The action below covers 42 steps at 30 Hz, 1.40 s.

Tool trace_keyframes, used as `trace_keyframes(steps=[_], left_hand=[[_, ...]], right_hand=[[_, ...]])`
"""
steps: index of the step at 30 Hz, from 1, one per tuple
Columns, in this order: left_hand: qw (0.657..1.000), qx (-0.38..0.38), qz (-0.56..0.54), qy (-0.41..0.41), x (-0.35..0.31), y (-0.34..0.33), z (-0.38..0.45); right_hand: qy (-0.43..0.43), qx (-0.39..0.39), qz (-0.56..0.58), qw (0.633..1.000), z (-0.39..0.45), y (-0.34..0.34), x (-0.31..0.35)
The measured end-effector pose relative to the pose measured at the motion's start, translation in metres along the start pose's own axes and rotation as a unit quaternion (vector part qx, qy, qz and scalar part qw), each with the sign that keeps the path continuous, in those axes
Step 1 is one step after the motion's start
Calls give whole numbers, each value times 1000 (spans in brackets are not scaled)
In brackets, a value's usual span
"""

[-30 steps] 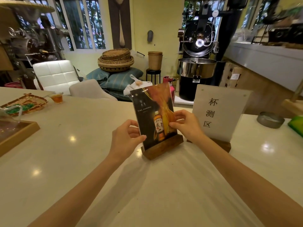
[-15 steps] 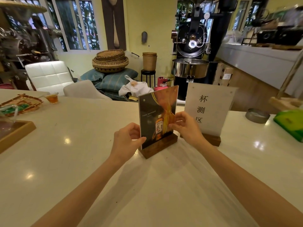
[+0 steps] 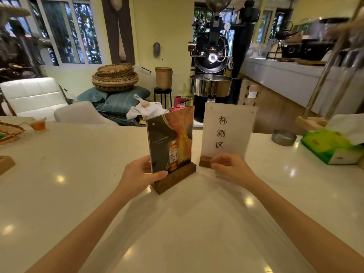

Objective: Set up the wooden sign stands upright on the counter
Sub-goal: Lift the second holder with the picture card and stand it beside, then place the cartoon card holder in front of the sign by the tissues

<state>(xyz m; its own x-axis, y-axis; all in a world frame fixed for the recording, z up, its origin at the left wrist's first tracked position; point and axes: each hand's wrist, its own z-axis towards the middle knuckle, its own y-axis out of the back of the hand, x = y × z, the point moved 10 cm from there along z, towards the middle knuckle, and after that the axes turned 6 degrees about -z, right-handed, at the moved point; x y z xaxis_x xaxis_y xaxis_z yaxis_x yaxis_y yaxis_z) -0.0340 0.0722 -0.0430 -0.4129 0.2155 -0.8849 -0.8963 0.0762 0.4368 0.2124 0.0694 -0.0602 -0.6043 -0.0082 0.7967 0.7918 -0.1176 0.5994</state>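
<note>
A whisky poster sign (image 3: 171, 138) stands upright in its dark wooden base (image 3: 177, 178) on the white counter (image 3: 78, 174), turned a little to the left. My left hand (image 3: 137, 174) grips the poster's lower left edge, with the thumb across its front. Just to the right, a white sign with black characters (image 3: 226, 131) stands upright in a lighter wooden base (image 3: 204, 161). My right hand (image 3: 230, 168), slightly blurred, is wrapped around the front of that base and hides most of it.
A green tissue box (image 3: 331, 146) and a round metal dish (image 3: 283, 137) sit on the counter's right side. At the far left are a small glass of tea (image 3: 38, 124), a woven tray (image 3: 7, 133) and a wooden tray corner (image 3: 5, 164).
My right hand has let go of the poster sign's right edge and moved right onto the white sign's base. The poster sign has turned more upright and square, with my left hand still on it.
</note>
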Motion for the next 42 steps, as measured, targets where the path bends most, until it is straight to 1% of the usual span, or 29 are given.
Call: trace_keyframes(steps=[3, 6, 8, 12, 14, 21, 24, 27, 31, 35, 38, 42], left_hand=[[1000, 26, -7, 2, 0, -7, 4], [1000, 14, -19, -8, 0, -1, 5], [1000, 7, -18, -10, 2, 4, 6], [1000, 9, -6, -25, 0, 7, 7], [999, -3, 2, -41, -3, 8, 6], [998, -25, 7, -58, -5, 10, 4], [998, -30, -16, -43, -2, 11, 3], [998, -33, -25, -53, -8, 6, 0], [995, -46, -20, -85, -24, -17, -3], [992, -64, -26, -105, -41, -47, -1], [991, -57, -45, -113, -55, -77, 2], [989, -21, -70, -129, -82, -129, 1]], right_hand=[[-16, -76, -30, 997, -7, 41, -18], [-37, -156, -30, 987, -12, 76, -33], [-45, -182, -27, 982, -12, 87, -38], [-42, -157, -23, 986, -5, 81, -35], [-42, -147, -17, 988, -1, 75, -34], [-39, -201, -8, 979, 0, 82, -34], [-38, -200, -5, 979, -4, 83, -34], [-33, -206, -2, 978, -11, 84, -33], [-38, -226, -6, 973, -25, 93, -39], [-65, -259, -12, 964, -48, 117, -56], [-91, -293, -19, 952, -72, 142, -74], [-129, -352, -24, 927, -107, 182, -100]])
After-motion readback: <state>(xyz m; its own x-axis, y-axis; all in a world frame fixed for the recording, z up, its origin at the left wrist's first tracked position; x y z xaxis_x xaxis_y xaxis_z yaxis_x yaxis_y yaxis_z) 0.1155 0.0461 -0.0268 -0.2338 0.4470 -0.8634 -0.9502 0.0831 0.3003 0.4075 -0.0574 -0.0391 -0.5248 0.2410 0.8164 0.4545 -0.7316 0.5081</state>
